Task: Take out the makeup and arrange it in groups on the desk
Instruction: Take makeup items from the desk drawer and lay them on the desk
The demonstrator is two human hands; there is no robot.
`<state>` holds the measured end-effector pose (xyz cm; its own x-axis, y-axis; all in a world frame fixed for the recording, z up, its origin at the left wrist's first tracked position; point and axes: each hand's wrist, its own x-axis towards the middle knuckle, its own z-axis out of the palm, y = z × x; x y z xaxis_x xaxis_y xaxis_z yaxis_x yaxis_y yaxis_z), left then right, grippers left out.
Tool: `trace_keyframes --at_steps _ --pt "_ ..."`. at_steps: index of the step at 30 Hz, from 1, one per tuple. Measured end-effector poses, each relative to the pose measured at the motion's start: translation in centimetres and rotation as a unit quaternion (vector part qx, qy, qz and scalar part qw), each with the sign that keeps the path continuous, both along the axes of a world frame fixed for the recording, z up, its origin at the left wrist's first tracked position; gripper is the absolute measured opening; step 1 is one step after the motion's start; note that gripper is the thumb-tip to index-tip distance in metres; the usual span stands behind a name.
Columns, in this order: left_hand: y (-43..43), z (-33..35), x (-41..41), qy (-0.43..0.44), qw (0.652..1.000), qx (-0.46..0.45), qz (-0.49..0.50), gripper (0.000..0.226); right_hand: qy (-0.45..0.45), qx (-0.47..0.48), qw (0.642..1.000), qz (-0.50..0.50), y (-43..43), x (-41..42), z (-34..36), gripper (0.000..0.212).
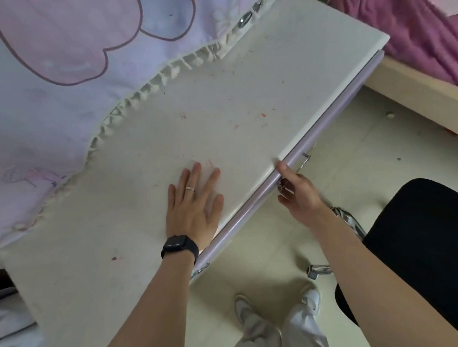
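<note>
The white desk top (217, 113) is stained with small red and brown specks. My left hand (194, 206) lies flat on it near the front edge, fingers spread, a ring on one finger and a black watch on the wrist. Under that edge runs a lilac drawer front (326, 126) with a metal handle (305, 159). My right hand (297, 192) reaches under the edge and grips the drawer front beside the handle, thumb on top. No makeup is in sight; the drawer's inside is hidden.
A lilac and pink fringed cloth (48, 78) covers the back left of the desk. A black chair seat (434, 252) stands at the right, a bed with purple bedding (417, 24) beyond it. My legs and shoes (279, 321) stand on the pale tiled floor.
</note>
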<state>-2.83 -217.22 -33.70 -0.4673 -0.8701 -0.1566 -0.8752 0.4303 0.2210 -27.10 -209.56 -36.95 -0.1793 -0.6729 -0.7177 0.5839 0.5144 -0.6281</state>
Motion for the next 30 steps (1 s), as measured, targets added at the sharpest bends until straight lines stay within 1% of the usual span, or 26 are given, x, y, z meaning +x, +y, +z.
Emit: trace_keyframes --at_steps 2,3,5,6,7,8,11,12,15,17,19,21,23,25,30 --pt "0.1 0.2 0.1 -0.002 1.0 0.005 0.004 0.054 0.005 -0.007 1.0 0.001 0.2 -0.2 -0.2 0.118" --pt "0.1 0.2 0.2 -0.002 1.0 0.006 0.007 0.053 -0.002 0.006 1.0 -0.002 0.2 -0.3 -0.3 0.113" --pt "0.0 0.2 0.4 -0.004 1.0 0.008 0.008 0.053 -0.01 0.037 0.999 -0.022 1.0 -0.4 -0.7 0.093" --pt "0.0 0.1 0.5 -0.007 1.0 0.007 0.006 0.052 -0.011 0.049 0.998 -0.035 1.6 -0.5 -0.9 0.089" --pt "0.0 0.0 0.5 -0.009 1.0 0.005 0.003 0.052 -0.011 0.055 0.997 -0.048 2.3 -0.6 -1.0 0.089" --pt "-0.1 -0.1 0.4 -0.01 1.0 0.003 0.002 0.052 -0.007 0.06 0.996 -0.061 3.0 -0.8 -1.0 0.094" --pt "0.1 -0.2 0.2 -0.008 1.0 0.0 0.0 0.052 0.022 0.08 0.994 -0.071 4.1 -0.9 -0.2 0.122" --pt "0.0 -0.2 0.2 -0.008 1.0 0.0 0.0 0.052 0.038 0.09 0.993 -0.063 4.1 -0.9 0.3 0.122" --pt "-0.1 0.0 0.2 -0.011 1.0 0.005 -0.002 0.052 0.097 0.113 0.989 -0.022 3.3 -0.5 1.8 0.112" --pt "0.0 0.1 0.2 -0.016 1.0 0.007 -0.003 0.053 0.134 0.135 0.982 0.023 2.3 0.4 2.8 0.116" --pt "0.0 0.2 0.1 -0.03 1.0 0.006 -0.008 0.058 0.173 0.156 0.97 0.067 1.4 1.8 3.2 0.118" --pt "-0.1 0.1 0.1 -0.065 0.998 -0.007 -0.023 0.069 0.207 0.172 0.96 0.081 1.0 2.9 3.2 0.111" --pt "-0.2 0.0 0.1 -0.104 0.993 -0.027 -0.046 0.082 0.204 0.178 0.96 0.069 0.9 3.3 3.2 0.103" --pt "-0.2 -0.1 -0.2 -0.128 0.989 -0.033 -0.061 0.09 0.194 0.179 0.963 0.058 0.7 3.1 3.4 0.101" --pt "0.5 0.4 -0.9 -0.158 0.985 -0.03 -0.065 0.089 0.199 0.19 0.96 0.061 1.0 3.0 4.0 0.097"
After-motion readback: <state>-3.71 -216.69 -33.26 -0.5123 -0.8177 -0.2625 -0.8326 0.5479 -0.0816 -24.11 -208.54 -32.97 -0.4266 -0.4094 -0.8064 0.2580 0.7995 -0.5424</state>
